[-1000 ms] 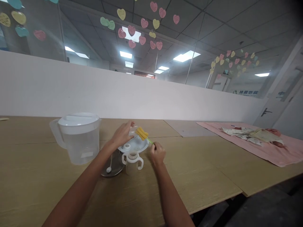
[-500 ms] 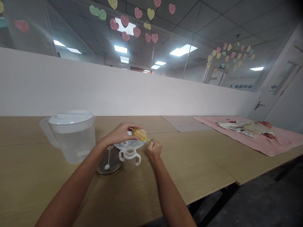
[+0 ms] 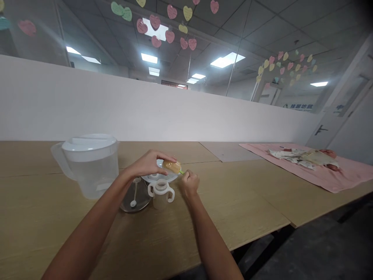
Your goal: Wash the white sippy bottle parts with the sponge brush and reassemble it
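My left hand (image 3: 148,163) pinches a small clear cap or nipple (image 3: 171,166) that sits over the yellow sponge head of a small brush. My right hand (image 3: 190,182) is closed round the brush's green handle (image 3: 182,172). Both hands are held just above a white plate (image 3: 159,177). In front of the plate stands a clear baby bottle (image 3: 161,193) with a white two-handled collar and no top. A white ring (image 3: 154,177) lies on the plate.
A clear lidded water jug (image 3: 90,163) stands to the left. A round metal lid with a white spoon (image 3: 135,192) lies beside the bottle. On the right, a pink cloth (image 3: 326,175) carries a baby doll (image 3: 309,157). The table edge (image 3: 262,233) runs near right.
The brush's yellow head was bare and raised; it is now inside the clear piece in my left hand, lower over the plate. The camera has shifted slightly.
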A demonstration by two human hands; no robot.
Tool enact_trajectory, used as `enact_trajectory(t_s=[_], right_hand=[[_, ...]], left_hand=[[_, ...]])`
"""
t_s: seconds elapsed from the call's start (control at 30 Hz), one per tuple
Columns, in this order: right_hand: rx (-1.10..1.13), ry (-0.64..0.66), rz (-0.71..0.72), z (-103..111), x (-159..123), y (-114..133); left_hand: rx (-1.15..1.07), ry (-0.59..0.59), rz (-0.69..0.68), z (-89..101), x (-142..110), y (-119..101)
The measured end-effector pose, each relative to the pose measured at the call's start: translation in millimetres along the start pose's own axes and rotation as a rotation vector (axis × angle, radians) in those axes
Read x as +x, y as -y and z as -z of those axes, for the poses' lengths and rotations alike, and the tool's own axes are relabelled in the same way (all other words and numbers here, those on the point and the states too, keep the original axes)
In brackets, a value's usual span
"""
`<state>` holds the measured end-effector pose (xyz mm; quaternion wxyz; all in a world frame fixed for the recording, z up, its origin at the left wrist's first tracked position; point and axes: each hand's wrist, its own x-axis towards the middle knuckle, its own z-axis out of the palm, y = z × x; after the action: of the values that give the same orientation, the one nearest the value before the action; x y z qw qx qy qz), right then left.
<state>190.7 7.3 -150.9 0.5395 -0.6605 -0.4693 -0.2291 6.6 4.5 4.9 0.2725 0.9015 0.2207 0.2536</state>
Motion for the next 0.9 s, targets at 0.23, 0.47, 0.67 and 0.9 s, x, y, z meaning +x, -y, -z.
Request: enact_trajectory(t_s=[0.23,0.47,0.67,0.9], right_hand=[[0.057,-0.021,0.016,1,1,-3],[0.015,-0.067,-0.110,-3,1,-2],[0.046,0.001,-0.017,-3,-3,1],[0.089,-0.003,-0.037,-2,0,-3]], left_hand=[[-0.086,-0.101,0.008,0.4,3,10],[-0.140,0.000,0.038,-2.9,5,16],[-0.098,-0.090,0.011,-3.4,1,1],[-0.057,-0.081,0.079,0.3,-1,-3]])
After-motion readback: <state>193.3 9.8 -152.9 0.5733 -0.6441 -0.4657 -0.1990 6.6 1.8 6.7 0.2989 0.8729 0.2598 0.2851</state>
